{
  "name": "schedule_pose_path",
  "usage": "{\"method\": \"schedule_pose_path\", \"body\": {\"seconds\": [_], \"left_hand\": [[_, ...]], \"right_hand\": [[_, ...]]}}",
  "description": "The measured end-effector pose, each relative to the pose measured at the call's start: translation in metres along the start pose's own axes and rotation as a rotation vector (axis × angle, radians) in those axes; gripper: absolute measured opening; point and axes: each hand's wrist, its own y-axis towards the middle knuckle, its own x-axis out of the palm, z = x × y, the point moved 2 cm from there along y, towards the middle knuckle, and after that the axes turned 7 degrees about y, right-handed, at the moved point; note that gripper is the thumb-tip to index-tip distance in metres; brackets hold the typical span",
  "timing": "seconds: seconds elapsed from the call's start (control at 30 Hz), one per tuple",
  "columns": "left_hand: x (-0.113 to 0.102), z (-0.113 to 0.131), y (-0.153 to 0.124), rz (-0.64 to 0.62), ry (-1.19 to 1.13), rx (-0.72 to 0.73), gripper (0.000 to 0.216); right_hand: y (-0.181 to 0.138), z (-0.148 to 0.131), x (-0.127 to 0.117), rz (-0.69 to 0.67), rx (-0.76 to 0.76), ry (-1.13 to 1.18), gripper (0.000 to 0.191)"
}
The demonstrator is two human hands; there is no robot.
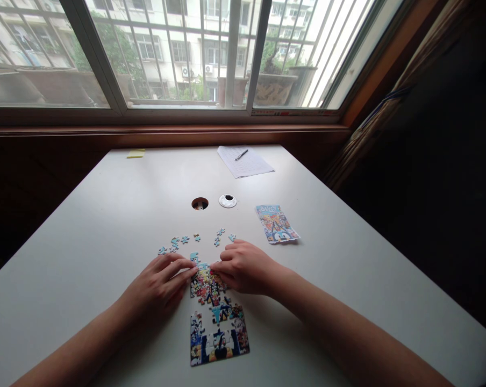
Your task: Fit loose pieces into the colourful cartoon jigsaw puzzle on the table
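A partly assembled jigsaw puzzle (220, 344) lies on the white table, with gaps between its lower block and the upper section. My left hand (162, 279) rests at the upper left edge of the puzzle, its fingers stretched out and their tips touching the pieces. At the upper right side, my right hand (245, 266) has its fingers curled, with the tips down on a puzzle piece that they largely cover. Loose light-blue puzzle pieces (185, 239) are scattered just beyond the hands. A colourful picture sheet (276, 224) of the puzzle lies to the right.
On the white table (85, 242) there is a round cable hole (200, 203) with its cover (227, 201) beside it. Farther back lie a written paper (249, 165), a pen (241, 155) and yellow sticky notes (135, 153). A barred window stands behind the table.
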Motion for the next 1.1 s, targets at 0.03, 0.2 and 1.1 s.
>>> {"method": "schedule_pose_path", "body": {"seconds": [0.03,0.2,1.1], "left_hand": [[-0.0002,0.0002,0.0002,0.001,0.001,0.0,0.039],[0.0001,0.0003,0.0003,-0.011,0.012,-0.005,0.038],[0.0001,0.0011,-0.0003,-0.006,0.011,-0.01,0.039]], "right_hand": [[-0.0001,0.0,0.0001,0.001,0.002,-0.001,0.018],[0.0,-0.0004,0.0002,0.0,0.006,-0.01,0.018],[0.001,-0.0011,-0.0017,0.0,0.004,-0.009,0.02]]}}
